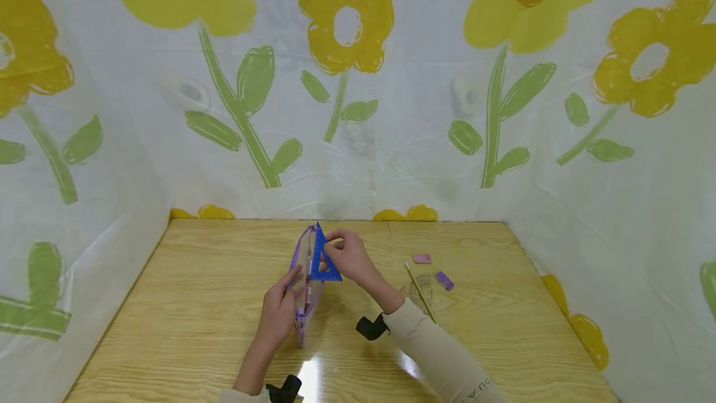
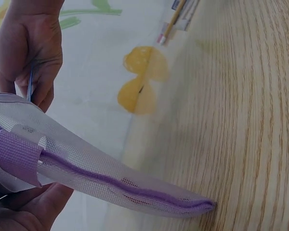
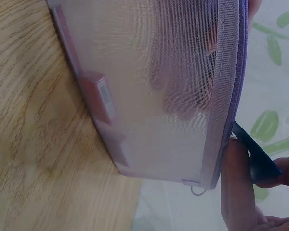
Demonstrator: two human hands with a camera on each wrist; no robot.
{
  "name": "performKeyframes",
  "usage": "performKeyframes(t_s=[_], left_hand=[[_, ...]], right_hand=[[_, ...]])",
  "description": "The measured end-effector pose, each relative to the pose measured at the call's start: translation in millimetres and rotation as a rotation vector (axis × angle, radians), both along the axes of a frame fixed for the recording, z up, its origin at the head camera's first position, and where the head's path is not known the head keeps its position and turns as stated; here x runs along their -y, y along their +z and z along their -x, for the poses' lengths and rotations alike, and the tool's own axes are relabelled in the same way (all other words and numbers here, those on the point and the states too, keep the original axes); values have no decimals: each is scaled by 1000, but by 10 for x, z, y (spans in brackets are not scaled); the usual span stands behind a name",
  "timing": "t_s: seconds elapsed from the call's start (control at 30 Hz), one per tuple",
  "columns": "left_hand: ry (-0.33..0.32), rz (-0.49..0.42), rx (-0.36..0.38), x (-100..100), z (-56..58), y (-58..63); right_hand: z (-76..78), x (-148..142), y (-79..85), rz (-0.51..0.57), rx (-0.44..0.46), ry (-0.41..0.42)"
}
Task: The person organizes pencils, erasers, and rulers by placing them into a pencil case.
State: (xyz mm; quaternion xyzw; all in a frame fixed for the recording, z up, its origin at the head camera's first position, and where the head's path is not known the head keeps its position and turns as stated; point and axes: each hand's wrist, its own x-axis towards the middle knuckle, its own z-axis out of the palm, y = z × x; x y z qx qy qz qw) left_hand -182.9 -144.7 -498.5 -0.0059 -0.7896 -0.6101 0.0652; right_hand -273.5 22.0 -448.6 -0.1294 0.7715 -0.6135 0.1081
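Note:
My left hand holds a mesh zip pouch with purple trim, standing on edge on the table. Through the mesh in the right wrist view, the left fingers show behind it. Inside, low down, lies a small red box with a white label. My right hand pinches a blue set square between thumb and fingers, right at the pouch's zipped edge. In the right wrist view the set square appears nearly edge-on, one corner overlapping the pouch's rim.
On the wooden table, right of the hands, lie a pink eraser, a purple eraser, a pencil and a clear protractor under the pencil. Flower-printed white sheeting walls the table's back and sides.

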Motion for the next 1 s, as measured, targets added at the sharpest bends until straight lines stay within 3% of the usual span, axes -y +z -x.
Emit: performKeyframes(t_s=[0.43, 1.0], left_hand=[[20, 20, -12, -15, 9, 1], [18, -2, -44, -34, 26, -5]], right_hand=[[-57, 41, 38, -85, -30, 16], [-131, 101, 112, -305, -75, 93]])
